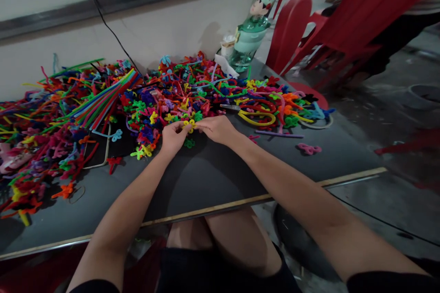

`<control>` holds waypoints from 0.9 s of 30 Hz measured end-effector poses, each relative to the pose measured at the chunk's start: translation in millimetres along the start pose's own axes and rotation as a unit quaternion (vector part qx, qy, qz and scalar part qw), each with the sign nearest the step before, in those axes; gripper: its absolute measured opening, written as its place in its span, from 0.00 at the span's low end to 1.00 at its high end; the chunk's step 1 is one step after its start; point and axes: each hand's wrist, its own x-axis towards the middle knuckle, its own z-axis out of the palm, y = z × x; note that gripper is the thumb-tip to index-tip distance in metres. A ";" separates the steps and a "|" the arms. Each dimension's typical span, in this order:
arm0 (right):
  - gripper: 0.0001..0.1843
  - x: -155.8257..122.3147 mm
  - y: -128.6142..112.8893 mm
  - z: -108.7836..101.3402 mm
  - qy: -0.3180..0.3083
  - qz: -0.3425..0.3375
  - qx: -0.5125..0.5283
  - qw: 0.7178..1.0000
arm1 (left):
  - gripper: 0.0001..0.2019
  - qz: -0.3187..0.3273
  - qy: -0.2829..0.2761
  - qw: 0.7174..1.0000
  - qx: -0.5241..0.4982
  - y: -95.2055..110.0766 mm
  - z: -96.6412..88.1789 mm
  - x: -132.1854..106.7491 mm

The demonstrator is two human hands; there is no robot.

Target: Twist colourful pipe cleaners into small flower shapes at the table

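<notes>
Between my two hands is a yellow pipe-cleaner flower [189, 125] with looped petals, held above the near edge of a colourful heap. My left hand [174, 134] pinches it from the left with thumb and fingertips. From the right, my right hand [217, 128] grips its other side, the fingers curled. Just below lies a green pipe-cleaner piece [189, 143] on the dark table. The heap of bent pipe cleaners [154, 100] spreads behind my hands and far to the left. To the right of my hands lie scissors [256, 115] with yellow and red handles.
A bundle of straight pipe cleaners [106, 103] rests on the heap. A green bottle [250, 41] stands near the wall. On the table's right lie a purple stick [279, 134] and a pink looped piece [309, 148]. Red chairs [292, 32] stand beyond; a person is partly visible behind them.
</notes>
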 end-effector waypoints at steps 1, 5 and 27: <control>0.14 -0.1 -0.8 0.1 0.003 0.000 -0.001 1.000 | 0.10 0.000 0.004 1.000 0.000 -0.2 0.3 -0.1; 0.14 -0.2 -4.6 0.6 0.012 0.003 -0.003 1.000 | 0.10 -0.001 0.010 1.000 -0.012 -1.8 1.2 1.0; 0.11 4.5 -0.6 -4.7 0.104 0.070 0.336 0.933 | 0.15 -0.011 -0.102 0.991 -0.082 10.9 -1.3 -1.0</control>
